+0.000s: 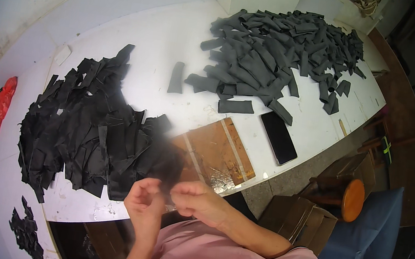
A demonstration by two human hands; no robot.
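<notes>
My hands together at the near edge of the white worktable (pixel 166 44), working a blurred black fabric piece (pixel 165 163).

My left hand (pixel 143 200) and right hand (pixel 197 201) meet with fingers curled, pinching the dark piece just above them; the grip itself is blurred. Left of my left hand lies a heap of flat black fabric strips (pixel 80 127). Beyond my right hand: a brown wooden board (pixel 217 152), a black phone (pixel 278 137), and farther off a pile of dark grey rolled fabric sleeves (pixel 276 54).
</notes>
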